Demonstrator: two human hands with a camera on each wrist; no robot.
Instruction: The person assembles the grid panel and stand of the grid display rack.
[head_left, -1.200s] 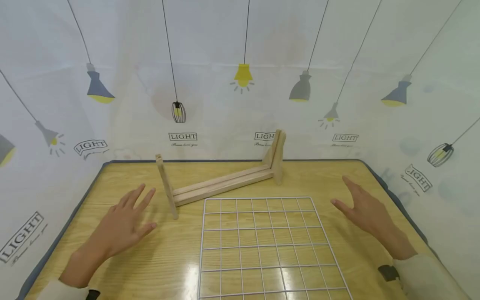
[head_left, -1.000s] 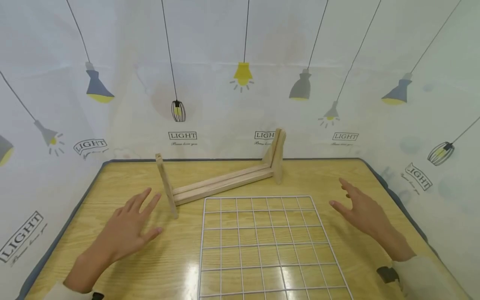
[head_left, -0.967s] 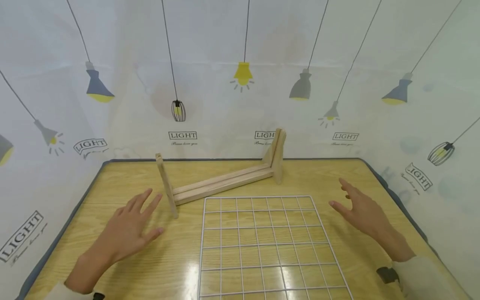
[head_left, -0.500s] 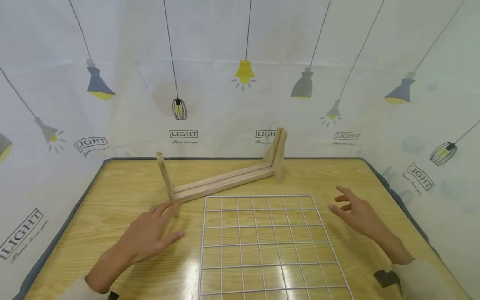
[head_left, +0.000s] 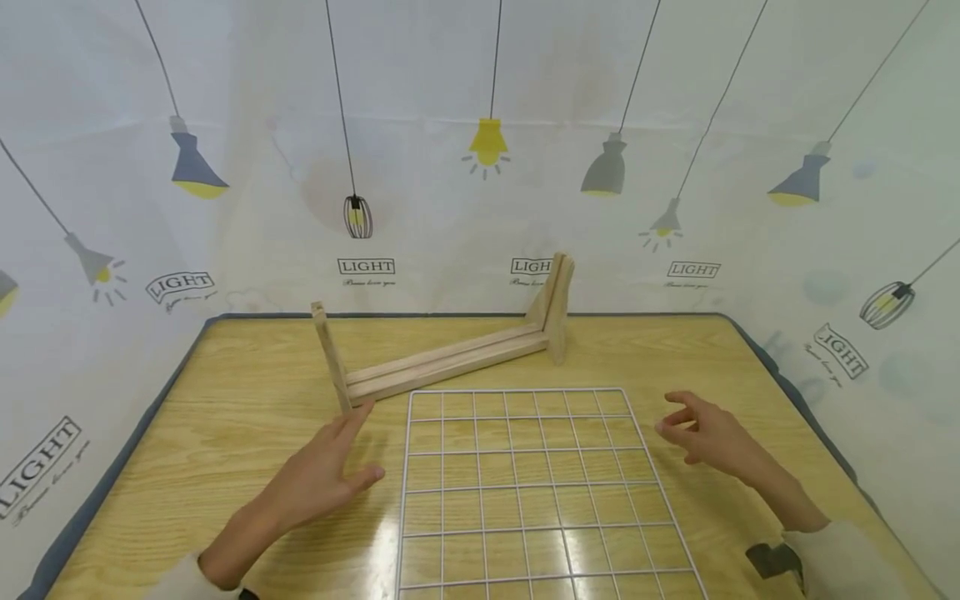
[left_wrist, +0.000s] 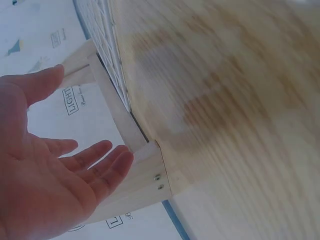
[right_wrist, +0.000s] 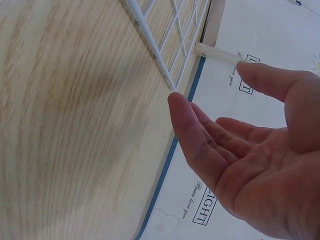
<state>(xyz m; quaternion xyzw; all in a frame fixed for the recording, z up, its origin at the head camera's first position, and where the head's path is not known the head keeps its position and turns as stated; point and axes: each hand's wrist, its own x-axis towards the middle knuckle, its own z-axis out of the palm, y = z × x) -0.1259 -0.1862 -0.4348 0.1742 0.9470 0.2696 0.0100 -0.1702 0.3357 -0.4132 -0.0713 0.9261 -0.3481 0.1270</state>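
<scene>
A white wire grid panel (head_left: 517,483) lies flat on the wooden table, its near end cut off by the head view. Behind it stands a pale wooden frame (head_left: 450,364), a grooved bar with an upright at each end. My left hand (head_left: 318,475) hovers left of the grid, fingers relaxed and holding nothing; its fingertips overlap the foot of the frame's left upright in the head view. In the left wrist view, two screws (left_wrist: 158,182) show on that upright. To the right of the grid, my right hand (head_left: 712,437) has loosely bent fingers with nothing in them.
The wood-grain table (head_left: 225,358) has a dark blue edge along its back and sides. A pale sheet (head_left: 420,167) printed with hanging lamps encloses the table at the back and both sides.
My left hand has moved right and toward the grid's left edge. My right hand has dipped slightly, its fingers bending more. The grid and wooden frame have stayed put.
</scene>
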